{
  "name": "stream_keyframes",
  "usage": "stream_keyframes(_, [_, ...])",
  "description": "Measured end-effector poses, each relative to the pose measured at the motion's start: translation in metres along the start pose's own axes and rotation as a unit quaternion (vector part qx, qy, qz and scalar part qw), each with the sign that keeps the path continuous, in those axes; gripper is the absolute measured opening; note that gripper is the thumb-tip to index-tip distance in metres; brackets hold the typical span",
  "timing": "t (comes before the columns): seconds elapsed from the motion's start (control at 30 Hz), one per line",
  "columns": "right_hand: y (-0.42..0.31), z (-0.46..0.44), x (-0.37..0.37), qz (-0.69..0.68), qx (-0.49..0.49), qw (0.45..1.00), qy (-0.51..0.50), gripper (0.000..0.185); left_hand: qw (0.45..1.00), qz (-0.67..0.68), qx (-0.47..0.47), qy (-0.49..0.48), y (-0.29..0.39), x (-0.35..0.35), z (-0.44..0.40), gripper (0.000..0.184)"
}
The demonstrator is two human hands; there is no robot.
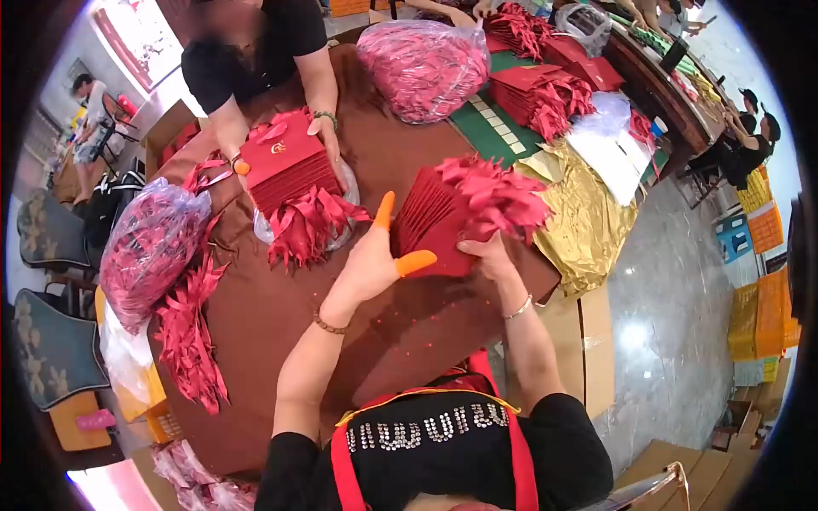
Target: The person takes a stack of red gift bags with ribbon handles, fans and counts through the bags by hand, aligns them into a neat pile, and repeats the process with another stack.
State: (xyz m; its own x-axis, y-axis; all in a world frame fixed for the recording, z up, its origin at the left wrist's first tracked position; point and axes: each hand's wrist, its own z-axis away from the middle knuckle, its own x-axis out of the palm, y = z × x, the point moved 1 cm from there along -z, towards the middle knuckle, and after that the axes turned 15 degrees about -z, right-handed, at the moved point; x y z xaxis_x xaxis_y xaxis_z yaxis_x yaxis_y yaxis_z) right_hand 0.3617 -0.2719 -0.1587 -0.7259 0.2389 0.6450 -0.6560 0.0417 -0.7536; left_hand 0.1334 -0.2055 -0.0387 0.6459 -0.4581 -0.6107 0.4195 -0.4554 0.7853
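The hands [426, 255] hold red bags [439, 223], ribbons partly hiding them.

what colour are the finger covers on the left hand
Orange finger covers, clearest in the head view.

The surface [256, 332] is plain reddish brown, under deep red gift bags [443, 217] with brighter crimson ribbons [503, 192] near the centre. Orange finger cots [415, 262] stand out against a black shirt [426, 434] with silver lettering and red straps [521, 456]. At right, crinkled wrapping [584, 226] shines gold; the upper-left chair [53, 228] is dark grey-blue, tan-patterned.
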Motion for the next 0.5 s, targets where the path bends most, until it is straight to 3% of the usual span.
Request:
stream_keyframes(0.03, [-0.003,-0.005,-0.001,0.136,0.026,0.989,0.043,0.063,0.997,-0.076,0.021,0.006,-0.004,0.003,-0.003,0.104])
stream_keyframes(0.1, [-0.013,-0.002,-0.006,0.195,0.057,0.979,0.019,0.063,0.996,-0.084,-0.016,-0.021,-0.006,0.014,-0.008,0.11])
stream_keyframes(0.17, [0.011,-0.009,-0.053,-0.049,0.018,0.995,-0.088,0.055,0.979,0.173,0.081,0.064,-0.025,0.038,-0.014,0.108])
stream_keyframes(0.2, [-0.014,0.002,0.012,-0.306,0.107,0.944,-0.057,0.054,0.989,0.07,0.09,0.093,-0.051,0.051,-0.012,0.105])
stream_keyframes(0.23, [0.002,-0.019,0.022,-0.312,0.123,0.939,-0.081,0.054,0.988,-0.035,0.089,0.124,-0.073,0.056,-0.003,0.102])
stream_keyframes(0.3, [0.01,-0.082,0.05,-0.186,0.094,0.972,-0.109,0.053,0.979,-0.066,0.126,0.146,-0.072,0.057,0.003,0.093])
stream_keyframes(0.37, [0.014,-0.088,0.027,-0.052,0.055,0.991,-0.106,0.053,0.998,0.025,-0.013,0.049,-0.08,0.062,0.001,0.082])
stream_keyframes(0.4, [0.019,-0.09,0.021,0.013,0.035,0.993,-0.116,0.053,0.994,-0.062,0.03,0.089,-0.115,0.081,-0.001,0.076])
stream_keyframes(0.5, [0.034,-0.107,0.014,0.199,-0.038,0.967,-0.154,0.052,0.971,-0.133,0.11,0.164,-0.098,0.07,0.0,0.078])
